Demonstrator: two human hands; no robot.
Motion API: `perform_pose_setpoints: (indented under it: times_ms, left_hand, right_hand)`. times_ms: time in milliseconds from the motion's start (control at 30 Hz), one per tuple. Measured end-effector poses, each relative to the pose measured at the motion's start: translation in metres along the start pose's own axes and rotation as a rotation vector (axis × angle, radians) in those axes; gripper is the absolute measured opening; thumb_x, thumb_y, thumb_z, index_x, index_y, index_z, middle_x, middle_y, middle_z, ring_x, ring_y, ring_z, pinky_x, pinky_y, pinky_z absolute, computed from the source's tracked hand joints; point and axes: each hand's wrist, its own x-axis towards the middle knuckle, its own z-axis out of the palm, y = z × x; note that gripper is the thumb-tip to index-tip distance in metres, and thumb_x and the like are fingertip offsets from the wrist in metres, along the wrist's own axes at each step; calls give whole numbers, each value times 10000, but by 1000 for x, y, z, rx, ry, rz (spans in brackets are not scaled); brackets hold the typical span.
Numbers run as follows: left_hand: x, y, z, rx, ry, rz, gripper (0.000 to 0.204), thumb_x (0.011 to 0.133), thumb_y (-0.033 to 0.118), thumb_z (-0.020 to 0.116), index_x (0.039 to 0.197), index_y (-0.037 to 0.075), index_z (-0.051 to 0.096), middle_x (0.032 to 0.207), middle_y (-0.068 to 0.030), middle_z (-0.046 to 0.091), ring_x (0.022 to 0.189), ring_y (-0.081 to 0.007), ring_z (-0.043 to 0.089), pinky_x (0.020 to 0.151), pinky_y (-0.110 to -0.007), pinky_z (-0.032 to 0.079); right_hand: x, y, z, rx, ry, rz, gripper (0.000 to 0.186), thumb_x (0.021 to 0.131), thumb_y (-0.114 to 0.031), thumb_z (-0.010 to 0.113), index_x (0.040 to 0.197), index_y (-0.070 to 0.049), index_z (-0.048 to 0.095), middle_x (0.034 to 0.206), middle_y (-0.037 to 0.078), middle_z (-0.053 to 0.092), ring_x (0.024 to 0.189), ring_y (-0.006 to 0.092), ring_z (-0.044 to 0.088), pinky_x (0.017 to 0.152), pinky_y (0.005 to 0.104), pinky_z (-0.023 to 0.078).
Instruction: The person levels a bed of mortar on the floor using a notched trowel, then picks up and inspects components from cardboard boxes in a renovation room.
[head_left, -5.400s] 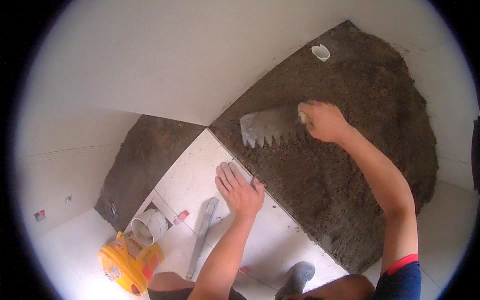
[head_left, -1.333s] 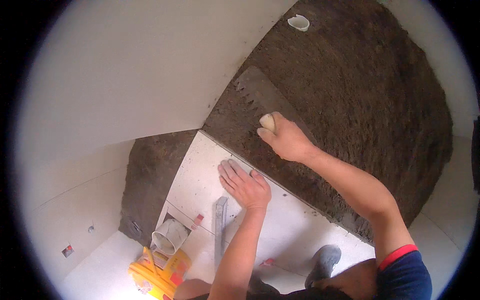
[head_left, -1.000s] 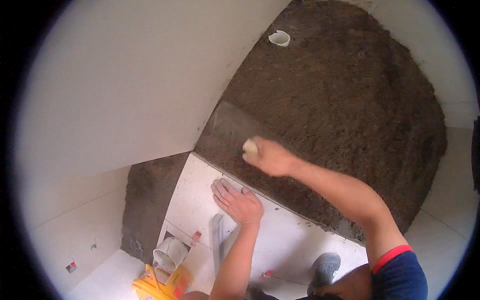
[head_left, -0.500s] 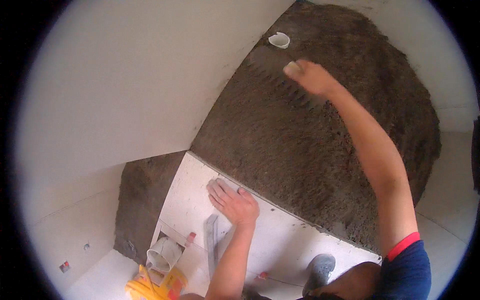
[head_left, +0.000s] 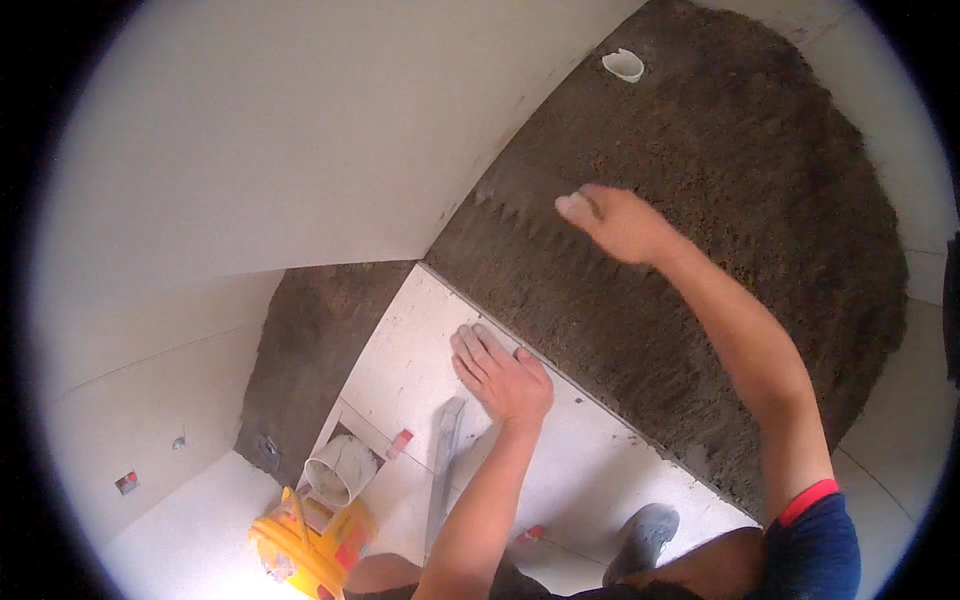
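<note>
My left hand lies flat with fingers spread on a large white tile, near the edge bordering the dark mortar bed. To the far right, my right hand is closed low over the mortar. It appears to grip a notched trowel; a pale handle end shows at the fingers and a toothed edge runs beside the fist. The blade is coated in mortar and hard to tell from the bed. A long grey metal bar rests on the tiles beside my left forearm.
A white pipe end sticks up from the mortar near the far wall. At lower left are a yellow bucket and a white pipe opening. Red tile pieces sit at tile joints. A grey boot stands on tile.
My right hand, with the toothed edge beside it, has come nearer across the mortar, away from the pipe end. My left hand stays flat on the tile while the whole view has shifted.
</note>
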Motion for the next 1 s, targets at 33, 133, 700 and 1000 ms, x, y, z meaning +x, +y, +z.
perform_pose_setpoints:
  times_ms: [33,133,700,1000]
  left_hand:
    - [0,1,1,10,1,-3,698,908,246,467,1428,-177,272,1533,-316,241,1466,-481,143,1199,-562,94]
    - [-1,-1,3,13,12,-4,697,913,247,465,1433,-173,267,1536,-309,239,1467,-479,146,1198,-561,99]
    - [-1,-3,2,-6,5,1,676,934,254,432,1433,-175,276,1534,-322,248,1468,-476,153,1196,-564,94]
    - [-2,-2,5,44,47,43,644,971,266,396,1428,-173,284,1512,-331,284,1452,-488,191,1184,-573,133]
  right_hand:
    - [-5,-7,9,9,-26,-8,658,981,-584,434,1105,25,650,1128,283,655,1094,464,605,945,499,485]
    - [-20,-30,36,-11,-56,-52,583,978,-534,471,1040,18,647,973,291,678,948,474,648,852,529,517]
    - [-142,0,17,-415,-244,-9,404,908,-440,624,1008,-49,603,781,224,692,760,432,688,688,538,553]
    - [-94,18,-45,-648,-4,-308,269,741,-151,664,992,-92,588,754,169,657,772,401,669,681,528,528]
